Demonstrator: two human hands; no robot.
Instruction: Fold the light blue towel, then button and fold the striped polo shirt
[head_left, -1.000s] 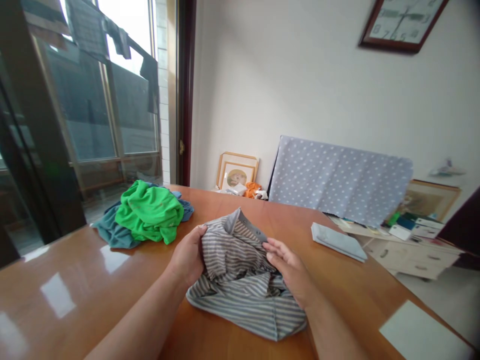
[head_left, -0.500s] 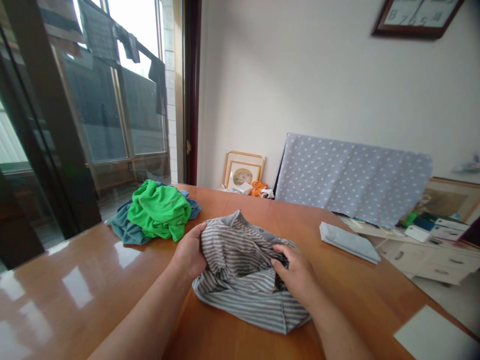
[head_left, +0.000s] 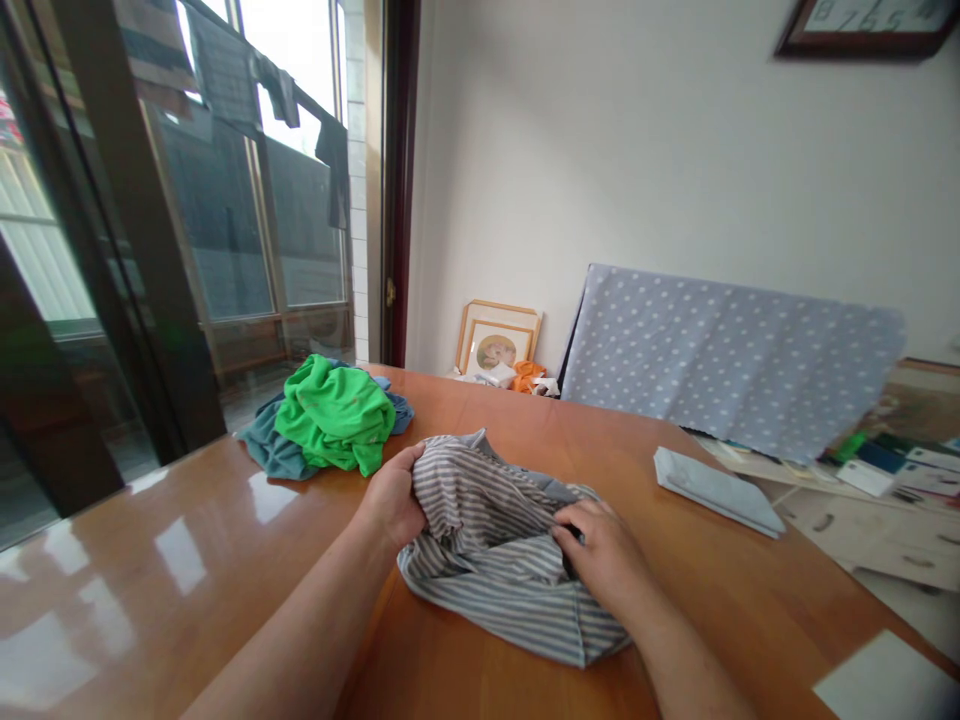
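A crumpled shirt [head_left: 499, 510] with grey and white stripes lies bunched on the table in front of me, a plain grey band showing along its far edge. My left hand [head_left: 397, 500] grips it at the upper left, thumb on top and the other fingers hidden by the cloth. On the right side, my right hand [head_left: 604, 555] has its fingers curled into the fabric, thumb and forefinger close together at a fold.
A heap of clothes with a green garment [head_left: 334, 410] on top sits at the table's far left. A folded pale blue cloth [head_left: 716, 490] lies on the right. Beyond the brown table [head_left: 480, 390] stand a dotted cloth cover [head_left: 727, 350] and picture frames [head_left: 499, 340].
The view has turned slightly left, so everything appears further right. My right fingers have curled in more at the shirt, and its grey band has sunk lower. My left hand keeps its hold.
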